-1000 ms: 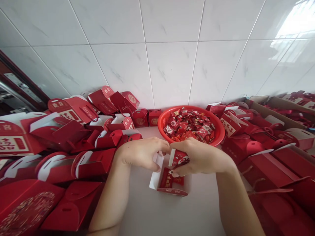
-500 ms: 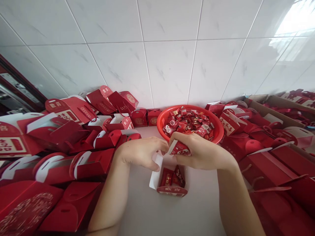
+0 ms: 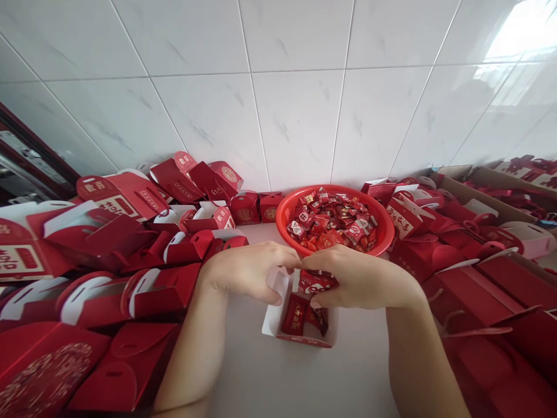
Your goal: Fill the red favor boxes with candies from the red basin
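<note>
An open red box [image 3: 304, 339] with a white inside stands on the pale table, with several red wrapped candies [image 3: 295, 314] in its near part. My left hand [image 3: 256, 270] is curved round the far left side of the box, its thumb at the white flap; I cannot make out what its fingertips hold. My right hand [image 3: 348, 277] pinches a red candy packet [image 3: 314, 282] with a white edge over the box's far end. Just behind my hands sits a red plastic basket [image 3: 282, 223] heaped with wrapped candies.
Many red gift boxes [image 3: 163, 290] crowd the left side, some open. More red boxes [image 3: 483, 284] are piled at the right beside a cardboard carton [image 3: 500, 191]. Two small red boxes stand by the tiled wall [image 3: 300, 128] behind.
My right hand has come slightly down and nearer with the packet, now lower over the box. The box's near flap is tilted differently. My left hand has barely moved.
</note>
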`<state>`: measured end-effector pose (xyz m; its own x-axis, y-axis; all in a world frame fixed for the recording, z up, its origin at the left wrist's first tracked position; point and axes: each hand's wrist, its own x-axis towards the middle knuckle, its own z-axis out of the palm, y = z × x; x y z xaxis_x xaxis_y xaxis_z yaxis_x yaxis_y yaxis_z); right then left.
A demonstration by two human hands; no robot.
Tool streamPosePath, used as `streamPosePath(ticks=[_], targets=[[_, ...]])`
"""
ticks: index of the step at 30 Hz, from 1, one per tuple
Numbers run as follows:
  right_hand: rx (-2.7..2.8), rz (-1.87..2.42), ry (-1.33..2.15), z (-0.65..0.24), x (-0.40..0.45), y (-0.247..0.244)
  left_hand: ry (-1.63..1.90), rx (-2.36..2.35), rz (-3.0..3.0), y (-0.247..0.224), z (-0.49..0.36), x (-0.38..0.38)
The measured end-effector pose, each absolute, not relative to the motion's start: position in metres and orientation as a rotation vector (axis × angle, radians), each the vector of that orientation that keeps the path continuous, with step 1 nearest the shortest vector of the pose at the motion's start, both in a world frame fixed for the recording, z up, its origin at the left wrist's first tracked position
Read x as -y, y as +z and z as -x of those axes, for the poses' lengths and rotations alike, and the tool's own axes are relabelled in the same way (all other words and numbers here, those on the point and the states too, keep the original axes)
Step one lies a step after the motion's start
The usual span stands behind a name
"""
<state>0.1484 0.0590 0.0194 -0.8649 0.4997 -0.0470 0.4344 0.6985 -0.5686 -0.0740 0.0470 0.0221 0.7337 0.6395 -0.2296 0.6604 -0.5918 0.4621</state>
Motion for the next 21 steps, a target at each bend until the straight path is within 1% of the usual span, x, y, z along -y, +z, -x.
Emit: streamPosePath(ticks=[6, 10, 16, 21], targets=[[2.975, 0.869, 0.722, -0.144, -0.047, 0.02, -0.017, -0.997, -2.37, 0.027, 0.072, -0.042], [3.043, 0.867, 0.688, -0.135, -0.043, 0.015, -0.018, -1.003, -2.398, 0.028, 0.07, -0.04], [3.082, 0.907, 0.537, -0.131, -0.045, 0.008, -0.05, -0.998, -2.444, 0.024, 0.074, -0.044], [3.1, 0.904, 0.497, -0.13, -0.045, 0.006, -0.034, -0.97, -2.418, 0.024, 0.074, -0.045]])
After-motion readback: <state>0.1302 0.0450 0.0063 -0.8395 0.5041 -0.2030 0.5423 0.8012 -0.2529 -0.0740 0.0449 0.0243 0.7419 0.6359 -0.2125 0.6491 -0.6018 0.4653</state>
